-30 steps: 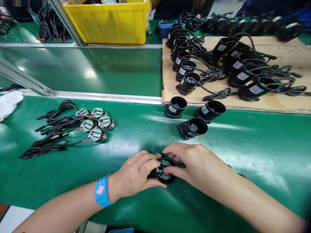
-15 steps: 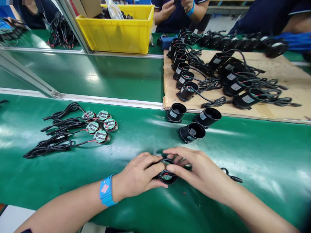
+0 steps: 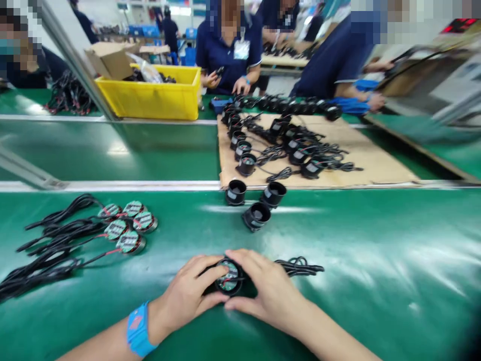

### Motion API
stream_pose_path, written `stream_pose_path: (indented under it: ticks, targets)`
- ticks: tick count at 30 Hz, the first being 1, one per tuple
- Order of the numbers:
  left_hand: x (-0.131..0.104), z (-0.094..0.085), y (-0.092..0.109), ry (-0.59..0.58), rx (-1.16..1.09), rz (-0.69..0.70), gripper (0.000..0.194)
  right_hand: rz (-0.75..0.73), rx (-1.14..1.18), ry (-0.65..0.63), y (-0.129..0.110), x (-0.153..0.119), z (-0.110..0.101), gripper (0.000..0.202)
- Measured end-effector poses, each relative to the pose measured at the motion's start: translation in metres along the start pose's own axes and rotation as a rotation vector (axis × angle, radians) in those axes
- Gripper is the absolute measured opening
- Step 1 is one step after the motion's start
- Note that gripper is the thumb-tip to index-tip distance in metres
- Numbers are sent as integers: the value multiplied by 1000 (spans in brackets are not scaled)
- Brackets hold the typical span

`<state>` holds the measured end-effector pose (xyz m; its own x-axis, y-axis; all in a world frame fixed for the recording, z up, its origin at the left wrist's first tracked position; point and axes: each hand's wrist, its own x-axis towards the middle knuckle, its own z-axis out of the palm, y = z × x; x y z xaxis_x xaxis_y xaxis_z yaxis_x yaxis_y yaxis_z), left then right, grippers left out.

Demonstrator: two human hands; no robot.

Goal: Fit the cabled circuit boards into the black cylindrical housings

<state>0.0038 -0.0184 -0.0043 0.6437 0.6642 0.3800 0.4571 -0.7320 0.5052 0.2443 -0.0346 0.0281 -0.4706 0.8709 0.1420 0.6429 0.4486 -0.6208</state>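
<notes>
Step prob. seating: L hand (image 3: 187,291) & R hand (image 3: 268,288) clamped round black plasticky cylindrical cup (image 3: 229,294), L finger on circular green PCB (image 3: 232,272); next needs level push, prob.

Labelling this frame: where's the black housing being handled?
Head view, lower part, slightly left of centre: the black housing is between the left hand and right hand, with the three housings without cables beyond it.

black housing (image 3: 232,292) partly hidden by left hand (image 3: 191,290) and right hand (image 3: 265,288), nearest cable bundle (image 3: 39,272) cut by left edge
</notes>
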Motion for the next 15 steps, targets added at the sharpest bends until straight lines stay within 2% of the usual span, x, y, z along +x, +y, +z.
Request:
stream_pose_path:
  ticks: [1, 3, 5, 6, 11, 13, 15]
  targets:
    - [-2, 3, -3, -3, -29, -25, 47, 12, 0, -1, -1, 0, 1, 83]
    - [-5, 8, -10, 8, -50, -69, 78, 44, -28, 41, 0, -1, -2, 77]
    - [-8, 13, -17, 15, -30, -106, 107, 87, -103, 115, 7, -8, -18, 70]
    - [-8, 15, -19, 8, -16, -116, 112, 113, -156, 158, 13, -13, -31, 66]
    - [-4, 19, -27, 16, 24, -102, 102, 311, -435, 374, 68, -26, -130, 53]
    - [0, 19, -28, 21, 37, -99, 104, 371, -451, 422, 97, -18, -167, 53]
    - [4, 21, -29, 31, 54, -104, 105, 410, -427, 456, 125, -1, -194, 52]
